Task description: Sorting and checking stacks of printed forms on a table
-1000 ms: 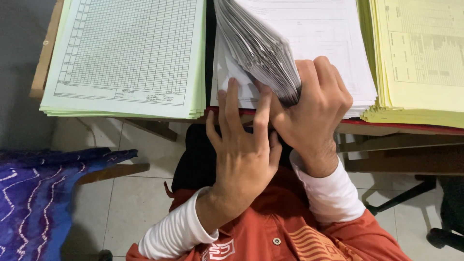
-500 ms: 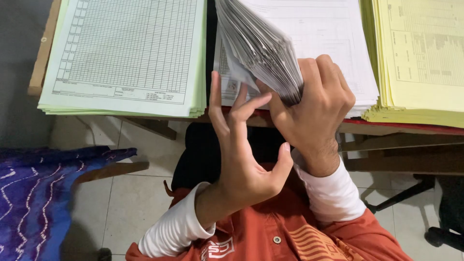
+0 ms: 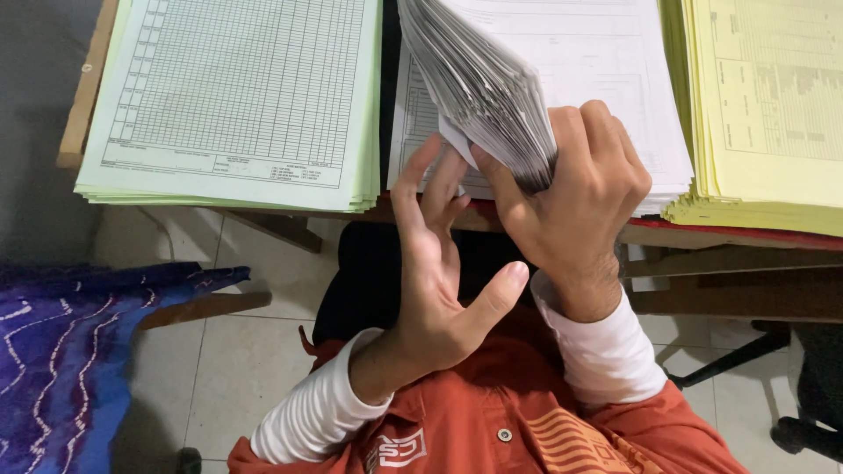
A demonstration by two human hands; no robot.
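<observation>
My right hand (image 3: 575,189) is shut on a thick bundle of white sheets (image 3: 474,79), bent up off the white printed stack (image 3: 606,79) at the table's near edge. Its thumb presses the bundle's fanned edges. My left hand (image 3: 439,281) is open beside it, back toward me. The fingers are raised and spread, with the tips touching the lower corner of the lifted sheets. The thumb sticks out to the right. Both arms wear white sleeves under an orange shirt.
A stack of pale green ruled forms (image 3: 237,96) lies left of the white stack. A yellow stack (image 3: 764,105) lies to the right, on a wooden table with a red edge (image 3: 746,239). Blue patterned cloth (image 3: 61,351) sits lower left over a tiled floor. A dark chair base (image 3: 795,430) is lower right.
My left hand has lifted off the stack edge and turned, fingers now raised at the sheets' corner with the thumb spread out. The right hand keeps its grip on the bundle.
</observation>
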